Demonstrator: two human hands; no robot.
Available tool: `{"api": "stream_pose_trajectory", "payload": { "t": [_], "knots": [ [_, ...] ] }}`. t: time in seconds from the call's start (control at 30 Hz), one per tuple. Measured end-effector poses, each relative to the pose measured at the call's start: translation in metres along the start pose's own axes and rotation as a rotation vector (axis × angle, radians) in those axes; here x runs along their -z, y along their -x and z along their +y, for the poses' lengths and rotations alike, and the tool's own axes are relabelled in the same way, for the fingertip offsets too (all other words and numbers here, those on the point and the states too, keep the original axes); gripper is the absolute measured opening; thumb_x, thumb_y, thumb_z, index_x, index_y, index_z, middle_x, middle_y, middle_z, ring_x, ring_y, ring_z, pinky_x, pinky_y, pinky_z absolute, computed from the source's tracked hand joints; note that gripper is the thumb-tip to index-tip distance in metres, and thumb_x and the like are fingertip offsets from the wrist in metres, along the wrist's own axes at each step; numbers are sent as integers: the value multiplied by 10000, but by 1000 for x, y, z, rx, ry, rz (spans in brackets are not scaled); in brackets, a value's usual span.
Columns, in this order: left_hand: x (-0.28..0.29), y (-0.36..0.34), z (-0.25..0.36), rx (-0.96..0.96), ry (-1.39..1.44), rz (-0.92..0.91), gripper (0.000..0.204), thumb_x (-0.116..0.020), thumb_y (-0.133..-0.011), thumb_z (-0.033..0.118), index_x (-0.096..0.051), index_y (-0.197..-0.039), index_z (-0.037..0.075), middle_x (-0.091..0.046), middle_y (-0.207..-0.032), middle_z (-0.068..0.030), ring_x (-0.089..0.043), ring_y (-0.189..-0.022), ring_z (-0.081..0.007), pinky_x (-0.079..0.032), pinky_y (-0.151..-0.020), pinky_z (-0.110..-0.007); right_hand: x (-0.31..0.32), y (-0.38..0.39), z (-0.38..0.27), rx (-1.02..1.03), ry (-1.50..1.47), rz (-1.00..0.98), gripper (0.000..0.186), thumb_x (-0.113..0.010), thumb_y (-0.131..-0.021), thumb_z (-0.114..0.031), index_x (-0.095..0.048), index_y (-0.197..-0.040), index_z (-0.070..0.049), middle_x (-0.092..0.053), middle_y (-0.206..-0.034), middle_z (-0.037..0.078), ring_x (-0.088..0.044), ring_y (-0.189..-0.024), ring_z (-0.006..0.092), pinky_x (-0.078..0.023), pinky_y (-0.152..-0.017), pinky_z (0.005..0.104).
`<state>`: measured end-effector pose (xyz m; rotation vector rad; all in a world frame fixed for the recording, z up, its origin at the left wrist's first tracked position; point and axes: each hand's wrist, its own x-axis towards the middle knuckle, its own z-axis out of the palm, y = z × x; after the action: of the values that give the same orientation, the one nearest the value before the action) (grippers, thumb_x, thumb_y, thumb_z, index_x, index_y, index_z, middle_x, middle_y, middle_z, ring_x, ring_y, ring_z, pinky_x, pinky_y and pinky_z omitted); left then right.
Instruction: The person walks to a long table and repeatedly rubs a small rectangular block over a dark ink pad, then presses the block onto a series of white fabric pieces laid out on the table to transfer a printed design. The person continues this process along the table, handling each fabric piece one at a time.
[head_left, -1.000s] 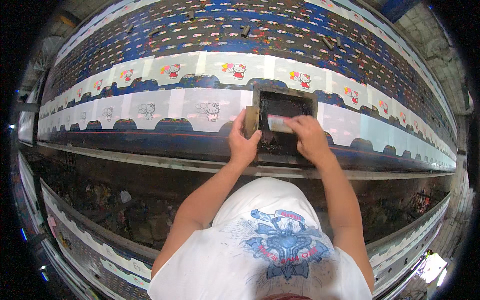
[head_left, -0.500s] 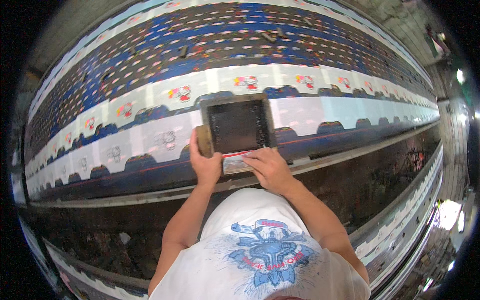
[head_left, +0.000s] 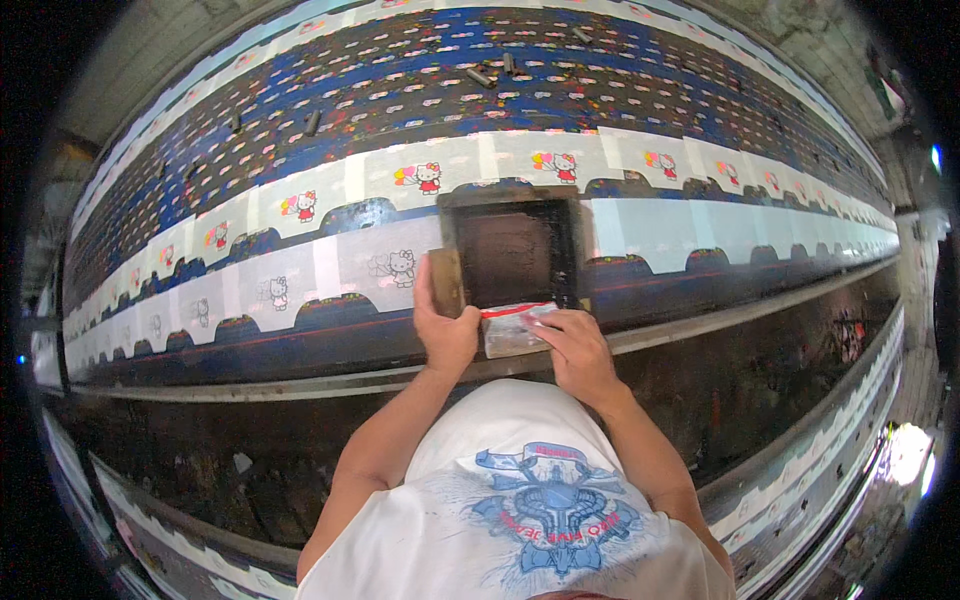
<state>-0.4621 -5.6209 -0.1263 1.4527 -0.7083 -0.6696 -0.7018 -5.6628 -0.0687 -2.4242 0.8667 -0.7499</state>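
While the left hand (head_left: 447,335) is curled around a wooden block (head_left: 446,283) at the left side of a dark rectangular frame (head_left: 510,200), the right hand (head_left: 582,350) has its fingers closed on the right part of a flat, pale scraper (head_left: 512,335) with a red strip along its far edge. The frame lies on the long table over the nearer row of white pieces, with black-outlined figures (head_left: 385,262) on its left and blank white pieces (head_left: 665,225) on its right. The scraper sits at the frame's near end; whether its edge touches the dark panel inside cannot be told. If the left hand let the block twist or slide, the frame could shift and any print beneath might smear or double. Because the right hand grips the scraper toward one end, uneven pressure could tilt it and leave a patchy layer. Lifting the frame at a slant might drag its rim across the neighbouring outlines, smudging them if they are wet.
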Motion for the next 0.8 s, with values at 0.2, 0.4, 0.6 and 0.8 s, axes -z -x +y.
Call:
{"api": "stream_pose_trajectory", "payload": {
  "t": [0.2,0.4,0.6,0.8],
  "knots": [
    [-48,9,-1,20,16,22,1062,-692,-777,-136,-379,-1787,-34,-551,-1707,-219,-556,-1588,-320,-437,-1322,-420,36,4,37,106,52,-68,401,-728,-920,2,-810,-1310,-45,-765,-1318,146,-720,-1262,378,-563,-1090,531],
    [-56,8,1,48,-6,27,1033,-708,-797,-130,-386,-1775,-52,-566,-1679,-227,-563,-1580,-324,-437,-1320,-419,48,-10,42,206,129,-212,461,-763,-880,-12,-777,-1340,-37,-752,-1341,149,-713,-1272,380,-563,-1076,525],
    [-60,6,1,122,41,-5,1045,-705,-794,-152,-370,-1779,-56,-553,-1696,-232,-555,-1588,-329,-430,-1330,-416,65,-33,45,198,208,-411,420,-734,-892,-43,-765,-1311,-47,-759,-1264,146,-719,-1177,365,-571,-1033,501],
    [-57,6,-5,120,71,-34,993,-731,-873,-125,-355,-1788,-47,-508,-1751,-251,-517,-1627,-333,-415,-1342,-429,85,-98,73,18,89,-675,315,-691,-952,36,-789,-1239,-48,-769,-1145,172,-715,-1156,431,-576,-1024,542]
  ]
}}
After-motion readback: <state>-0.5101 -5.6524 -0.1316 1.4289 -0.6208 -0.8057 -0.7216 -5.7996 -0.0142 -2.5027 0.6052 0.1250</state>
